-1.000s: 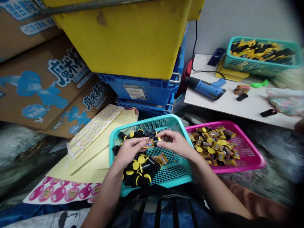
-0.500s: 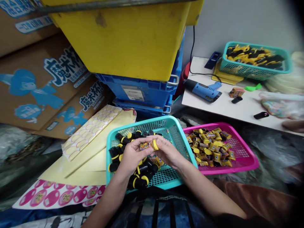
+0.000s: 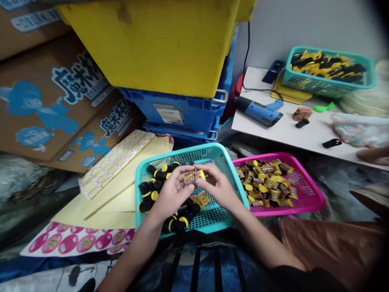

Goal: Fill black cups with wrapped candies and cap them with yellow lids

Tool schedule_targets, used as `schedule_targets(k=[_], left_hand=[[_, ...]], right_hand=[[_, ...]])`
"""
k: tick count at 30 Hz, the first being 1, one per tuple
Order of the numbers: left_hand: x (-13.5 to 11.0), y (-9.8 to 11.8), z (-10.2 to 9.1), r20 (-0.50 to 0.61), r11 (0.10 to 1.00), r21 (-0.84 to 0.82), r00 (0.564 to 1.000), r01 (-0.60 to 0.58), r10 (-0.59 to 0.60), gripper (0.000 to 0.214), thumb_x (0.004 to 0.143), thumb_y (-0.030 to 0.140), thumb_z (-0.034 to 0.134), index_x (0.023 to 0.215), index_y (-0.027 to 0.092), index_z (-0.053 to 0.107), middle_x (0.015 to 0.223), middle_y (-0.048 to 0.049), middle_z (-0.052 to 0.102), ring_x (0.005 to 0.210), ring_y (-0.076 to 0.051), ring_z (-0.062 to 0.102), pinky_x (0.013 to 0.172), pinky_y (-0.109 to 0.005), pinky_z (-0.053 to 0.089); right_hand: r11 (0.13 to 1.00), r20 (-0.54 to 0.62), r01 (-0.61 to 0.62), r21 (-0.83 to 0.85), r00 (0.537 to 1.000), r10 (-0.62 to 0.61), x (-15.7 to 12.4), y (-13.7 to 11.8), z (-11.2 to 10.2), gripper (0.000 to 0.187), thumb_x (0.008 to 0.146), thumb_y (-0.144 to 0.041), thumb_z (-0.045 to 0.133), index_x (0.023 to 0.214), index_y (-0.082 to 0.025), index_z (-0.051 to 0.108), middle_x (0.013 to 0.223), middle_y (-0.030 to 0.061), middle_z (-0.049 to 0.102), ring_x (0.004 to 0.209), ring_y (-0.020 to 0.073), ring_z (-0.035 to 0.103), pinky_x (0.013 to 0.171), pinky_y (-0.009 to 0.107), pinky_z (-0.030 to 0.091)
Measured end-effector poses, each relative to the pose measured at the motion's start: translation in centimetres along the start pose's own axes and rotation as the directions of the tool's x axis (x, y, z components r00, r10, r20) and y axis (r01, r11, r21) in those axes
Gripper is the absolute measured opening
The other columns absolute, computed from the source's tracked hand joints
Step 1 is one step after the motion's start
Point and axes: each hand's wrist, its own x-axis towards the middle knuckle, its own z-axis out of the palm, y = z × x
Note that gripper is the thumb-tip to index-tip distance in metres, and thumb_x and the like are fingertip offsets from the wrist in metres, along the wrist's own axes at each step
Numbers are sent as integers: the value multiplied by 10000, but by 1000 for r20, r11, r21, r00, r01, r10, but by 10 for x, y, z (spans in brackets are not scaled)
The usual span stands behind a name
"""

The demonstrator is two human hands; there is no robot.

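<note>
A small black-and-yellow canister in a printed wrapper [image 3: 193, 177] is held between my hands above the teal basket [image 3: 212, 225]. My left hand [image 3: 174, 191] grips its wrapped body, thumb below and fingers behind. The thumb and fingers of my right hand [image 3: 218, 187] close on its yellow end. Beneath my hands, several bare black canisters with yellow rims [image 3: 176, 225] lie in the basket's left part. A flat printed wrapper [image 3: 200, 199] rests beside them. To the right, a pink basket [image 3: 310, 202] holds many wrapped canisters [image 3: 270, 184].
A yellow crate [image 3: 152, 48] sits on blue crates [image 3: 179, 115] straight ahead. Cardboard boxes [image 3: 33, 109] lean on the left above sticker sheets [image 3: 115, 170]. On the white table [image 3: 261, 129] are a blue heat gun [image 3: 258, 111] and another teal basket [image 3: 331, 83]. Someone's hand [image 3: 375, 155] shows at the right edge.
My view has tilted down slightly. The canister has turned a little in my hands, and my right fingers have shifted around its yellow end.
</note>
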Motion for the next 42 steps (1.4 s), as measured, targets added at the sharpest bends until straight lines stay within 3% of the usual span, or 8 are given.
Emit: schedule_targets(k=[5,10,22,26,30,35,39,42], left_hand=[[10,-6,-15,128,970,232,986,71,-103,499,838,283,594,1309,225,439,1159,-98,656,1042,-218,635,883,-365,516],[28,-56,-3,215,484,873,943,-68,-254,144,808,270,599,900,177,660,984,-83,672,965,-250,626,866,-388,490],[38,-76,-5,275,534,809,961,-246,25,76,796,176,589,762,192,655,893,-26,533,840,-159,572,756,-274,473],[20,-52,-5,218,531,611,770,-587,599,106,788,135,620,731,212,667,856,-14,458,797,-141,523,699,-270,466],[4,-40,-2,147,443,600,636,-666,758,167,736,62,667,718,228,658,894,-8,425,793,-123,491,648,-237,450],[-3,-38,-5,10,663,508,774,-550,633,115,786,104,607,734,206,607,1031,-32,470,851,-134,532,739,-277,486],[2,-24,-4,-186,977,93,961,-191,206,138,834,301,573,921,209,519,997,-56,598,892,-179,607,776,-338,521],[8,-13,0,-206,998,22,977,56,-50,347,707,277,715,979,195,515,751,10,630,718,-143,632,702,-274,516]], right_hand=[[872,-372,-45,-487,915,-160,-26,-29,-72,285,817,-413,622,1030,-224,629,981,72,658,887,228,626,826,414,487],[377,-335,-251,-892,926,-176,-33,-28,-119,449,764,-489,624,1053,-148,663,1015,176,648,1001,360,564,899,546,401],[751,-265,-137,-646,963,-51,-19,-12,-66,290,849,-441,557,940,-200,691,959,83,702,909,254,627,831,400,463],[909,-82,-330,-255,944,319,-20,-7,-48,464,872,-581,449,867,-188,697,883,82,699,817,222,625,668,326,477],[908,231,-412,74,893,386,-13,-4,-24,419,798,-579,579,784,-172,679,757,35,654,706,154,581,630,276,447],[944,128,-322,72,942,311,-3,-4,-15,276,728,-432,711,687,-167,647,681,-6,624,658,126,548,676,276,426],[959,92,-248,-136,961,262,2,-9,-18,215,766,-382,677,683,-184,671,715,7,659,716,155,581,732,300,428],[949,91,-225,-222,964,250,5,-13,-20,197,775,-364,665,678,-193,677,699,1,657,719,162,584,746,303,423]])
